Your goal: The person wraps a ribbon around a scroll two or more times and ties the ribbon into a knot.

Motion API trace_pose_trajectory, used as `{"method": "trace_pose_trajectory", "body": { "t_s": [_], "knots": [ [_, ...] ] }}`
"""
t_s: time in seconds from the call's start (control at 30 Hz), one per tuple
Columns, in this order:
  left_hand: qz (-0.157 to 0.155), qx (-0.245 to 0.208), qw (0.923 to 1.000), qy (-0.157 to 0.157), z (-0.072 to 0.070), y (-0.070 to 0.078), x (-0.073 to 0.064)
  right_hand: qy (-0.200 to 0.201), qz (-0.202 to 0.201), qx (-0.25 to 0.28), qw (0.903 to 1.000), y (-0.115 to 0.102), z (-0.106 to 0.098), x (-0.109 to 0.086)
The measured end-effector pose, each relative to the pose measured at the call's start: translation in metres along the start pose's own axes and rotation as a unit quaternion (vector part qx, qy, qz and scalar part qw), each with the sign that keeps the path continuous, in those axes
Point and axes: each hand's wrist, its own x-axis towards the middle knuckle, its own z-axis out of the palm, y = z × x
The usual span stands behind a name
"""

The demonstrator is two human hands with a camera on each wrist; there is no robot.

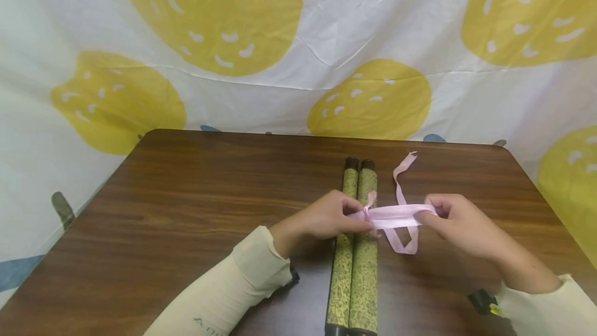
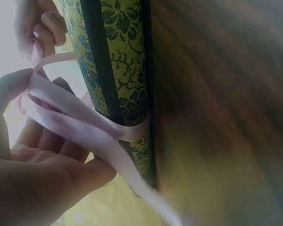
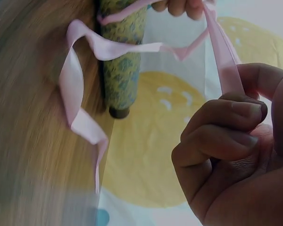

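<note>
The left hand [image 1: 326,215] pinches a flat pink satin ribbon [image 1: 398,217], apparently near a knot, over two gold-green patterned rolls [image 1: 364,279] on the brown wood-grain table [image 1: 210,196]; the right hand [image 1: 466,223] grips it farther right.

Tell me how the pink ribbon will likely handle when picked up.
The pink ribbon is probably floppy, since its loose end bends and twists. It may be slippery, given its satiny sheen. It is likely light too, being so thin.
</note>
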Motion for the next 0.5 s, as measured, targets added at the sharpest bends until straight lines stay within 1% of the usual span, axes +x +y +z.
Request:
{"method": "trace_pose_trajectory", "body": {
  "t_s": [0.2,0.37,0.5],
  "knots": [
    [0.001,0.001,1.0000,-0.006,0.000,0.000,0.000,0.024,0.006,-0.025,0.9994,0.013,-0.017,-0.009],
    [0.004,0.003,1.0000,-0.004,-0.001,0.000,0.000,0.036,0.032,-0.043,0.9979,0.024,-0.028,-0.018],
    [0.008,-0.001,0.9999,-0.006,-0.001,0.000,0.000,0.036,0.059,-0.044,0.9966,0.038,-0.035,-0.028]
  ]
}}
